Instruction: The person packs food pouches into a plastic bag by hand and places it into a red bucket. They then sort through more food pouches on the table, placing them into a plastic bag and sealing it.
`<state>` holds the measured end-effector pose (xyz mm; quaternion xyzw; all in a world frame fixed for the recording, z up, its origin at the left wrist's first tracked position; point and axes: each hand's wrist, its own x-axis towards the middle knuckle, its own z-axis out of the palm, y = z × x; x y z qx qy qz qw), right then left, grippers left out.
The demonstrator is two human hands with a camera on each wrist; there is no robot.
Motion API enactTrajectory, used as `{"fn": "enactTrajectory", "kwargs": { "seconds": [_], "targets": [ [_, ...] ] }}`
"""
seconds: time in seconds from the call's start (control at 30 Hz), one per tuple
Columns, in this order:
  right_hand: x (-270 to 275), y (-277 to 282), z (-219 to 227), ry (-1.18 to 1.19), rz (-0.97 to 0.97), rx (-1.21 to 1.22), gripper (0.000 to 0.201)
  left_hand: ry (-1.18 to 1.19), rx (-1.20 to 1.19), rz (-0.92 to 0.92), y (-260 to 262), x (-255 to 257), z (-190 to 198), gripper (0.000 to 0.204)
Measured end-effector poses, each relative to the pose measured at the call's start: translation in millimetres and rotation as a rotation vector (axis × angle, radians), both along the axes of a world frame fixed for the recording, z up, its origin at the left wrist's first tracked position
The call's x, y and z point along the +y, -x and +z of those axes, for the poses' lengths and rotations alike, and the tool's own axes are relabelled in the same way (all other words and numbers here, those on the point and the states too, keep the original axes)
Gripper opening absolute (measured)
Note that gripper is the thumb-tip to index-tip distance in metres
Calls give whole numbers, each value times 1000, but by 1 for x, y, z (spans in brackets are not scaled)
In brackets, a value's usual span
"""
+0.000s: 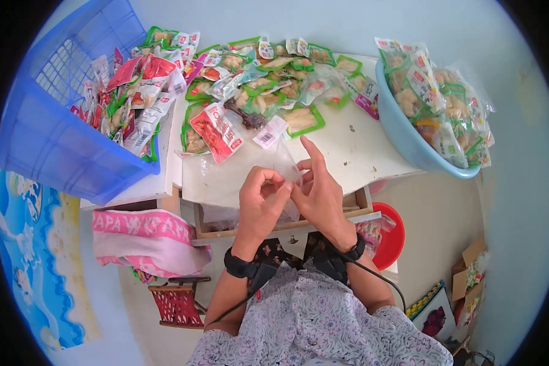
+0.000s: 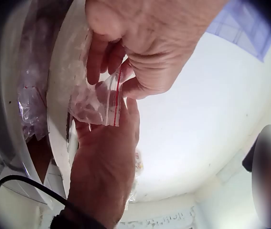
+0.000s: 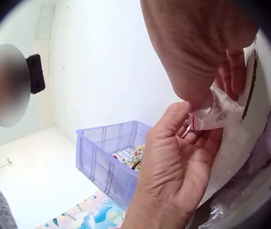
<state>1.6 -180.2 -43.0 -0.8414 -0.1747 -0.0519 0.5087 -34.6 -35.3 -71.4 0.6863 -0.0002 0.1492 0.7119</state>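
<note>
Over the table's front edge, my two hands meet at a small clear zip-lock bag (image 1: 285, 162). My left hand (image 1: 261, 200) curls its fingers and pinches the bag's mouth between thumb and fingers. From the other side, my right hand (image 1: 321, 201) pinches the same edge, its index finger stretched out away from me. A red line runs along the zip-lock bag's mouth (image 2: 116, 102) in the left wrist view. The bag's film (image 3: 221, 114) looks crumpled and see-through in the right wrist view, partly covered by fingers.
Many sealed snack packs (image 1: 265, 91) lie on the white table (image 1: 372, 149). A blue crate (image 1: 61, 143) with packs stands left, a light-blue basin (image 1: 402, 143) of packs right. Below the tabletop is an open drawer (image 1: 226, 232); a red bucket (image 1: 391, 244) sits lower right.
</note>
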Motion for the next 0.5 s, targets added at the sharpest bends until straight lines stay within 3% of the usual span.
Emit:
{"fn": "enactTrajectory", "kwargs": {
  "seconds": [0.1,0.3,0.5],
  "targets": [
    [0,-6,3,116,36,22,79,2,49,16,-1,4,-1,11],
    [-5,-27,-4,293,59,-69,64,-210,-75,38,0,5,0,10],
    [-28,-42,-14,319,56,-183,46,-151,-81,14,-1,6,0,18]
  ]
}}
